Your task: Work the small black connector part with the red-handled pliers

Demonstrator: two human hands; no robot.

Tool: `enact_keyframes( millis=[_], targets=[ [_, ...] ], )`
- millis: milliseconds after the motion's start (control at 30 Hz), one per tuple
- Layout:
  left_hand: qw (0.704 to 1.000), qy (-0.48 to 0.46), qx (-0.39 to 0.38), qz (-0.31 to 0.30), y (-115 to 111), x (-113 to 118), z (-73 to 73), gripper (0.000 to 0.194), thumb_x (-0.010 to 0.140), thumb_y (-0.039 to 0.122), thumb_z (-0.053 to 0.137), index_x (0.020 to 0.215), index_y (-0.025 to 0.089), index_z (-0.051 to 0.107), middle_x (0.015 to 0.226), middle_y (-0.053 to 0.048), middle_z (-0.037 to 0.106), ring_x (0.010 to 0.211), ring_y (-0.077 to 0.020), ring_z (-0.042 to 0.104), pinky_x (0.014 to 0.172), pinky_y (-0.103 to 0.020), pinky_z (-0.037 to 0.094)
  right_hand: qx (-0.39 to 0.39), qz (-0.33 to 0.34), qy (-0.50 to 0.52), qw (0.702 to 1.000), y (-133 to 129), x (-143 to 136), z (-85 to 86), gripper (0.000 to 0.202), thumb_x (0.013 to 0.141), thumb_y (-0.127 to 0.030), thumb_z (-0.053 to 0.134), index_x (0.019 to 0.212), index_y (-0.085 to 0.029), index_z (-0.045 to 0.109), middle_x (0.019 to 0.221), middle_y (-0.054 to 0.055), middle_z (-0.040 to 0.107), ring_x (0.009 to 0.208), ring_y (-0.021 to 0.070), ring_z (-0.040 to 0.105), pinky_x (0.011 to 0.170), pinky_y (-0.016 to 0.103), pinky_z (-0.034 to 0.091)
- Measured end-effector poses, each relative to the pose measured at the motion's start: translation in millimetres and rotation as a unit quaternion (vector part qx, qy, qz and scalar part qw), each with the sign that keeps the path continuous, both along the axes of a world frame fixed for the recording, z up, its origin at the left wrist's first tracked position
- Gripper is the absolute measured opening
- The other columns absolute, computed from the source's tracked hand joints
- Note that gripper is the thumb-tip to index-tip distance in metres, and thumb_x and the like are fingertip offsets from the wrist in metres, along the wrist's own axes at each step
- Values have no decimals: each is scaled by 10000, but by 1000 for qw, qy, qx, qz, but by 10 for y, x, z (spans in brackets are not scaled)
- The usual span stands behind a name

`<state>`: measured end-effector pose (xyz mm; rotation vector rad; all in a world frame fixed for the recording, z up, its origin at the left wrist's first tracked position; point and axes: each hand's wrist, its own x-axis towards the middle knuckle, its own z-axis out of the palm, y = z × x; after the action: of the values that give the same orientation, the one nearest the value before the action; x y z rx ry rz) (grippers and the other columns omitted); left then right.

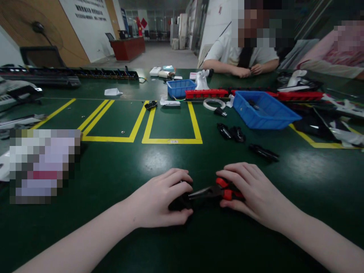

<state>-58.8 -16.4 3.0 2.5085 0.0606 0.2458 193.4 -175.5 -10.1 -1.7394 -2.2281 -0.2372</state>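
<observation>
Red-handled pliers (212, 192) lie in my right hand (250, 191), whose fingers are wrapped round the handles. Their metal jaws point left and reach a black part (179, 201) in my left hand (167, 199). The fingers of my left hand curl round that part and hide most of it. Whether the jaws grip the part cannot be made out. Both hands are low over the green table (125, 242), near its front. Beyond my right hand lie several shiny black pieces (264, 152).
A large blue bin (264, 110) and a smaller blue bin (181, 88) stand further back, beside long red strips (206, 93). A white ring (214, 104) lies between them. At the left is a blurred-out object (45, 167). Across the table sits a person (241, 57).
</observation>
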Motion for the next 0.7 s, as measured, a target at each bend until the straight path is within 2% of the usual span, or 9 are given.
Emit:
enact_keyframes(
  millis=[167,233,433,500,600,700],
  targets=[
    [999,18,-32,20,-3,20,15,238,848,235,672,1070,162,625,1258,-91,602,1236,-256,538,1019,-403,539,-24,-18,19,999,-27,26,60,472,978,-522,459,1331,-214,515,1163,131,615,1003,269,601,807,411,510],
    [998,29,-46,32,-4,24,20,235,835,236,676,1052,162,624,1247,-91,599,1218,-259,546,999,-400,552,-36,-1,20,999,-40,19,78,441,979,-495,466,1311,-211,526,1156,130,619,991,263,613,798,398,523],
    [994,51,-73,60,-15,18,24,209,829,264,685,1008,180,618,1265,-90,576,1253,-270,523,1013,-408,548,-52,-3,37,998,-75,-10,80,400,1005,-396,411,1343,-202,504,1200,131,616,1052,261,612,863,402,522],
    [994,58,-70,62,-12,22,21,223,833,286,699,1011,184,613,1281,-91,566,1277,-276,510,1019,-411,546,-57,8,26,998,-71,13,81,438,998,-414,442,1372,-189,483,1203,135,619,1056,256,616,859,386,528],
    [995,62,-57,55,3,34,16,253,837,331,722,1000,182,600,1278,-96,565,1297,-290,502,1017,-422,548,-60,28,19,998,-66,74,68,577,947,-522,535,1398,-169,465,1182,140,626,1024,252,632,806,354,550],
    [995,72,-46,45,19,37,7,269,852,372,722,993,187,586,1300,-100,558,1322,-296,493,992,-416,565,-50,37,22,998,-82,127,20,541,935,-459,561,1388,-173,482,1176,140,626,1020,258,638,798,363,562]
  ],
)
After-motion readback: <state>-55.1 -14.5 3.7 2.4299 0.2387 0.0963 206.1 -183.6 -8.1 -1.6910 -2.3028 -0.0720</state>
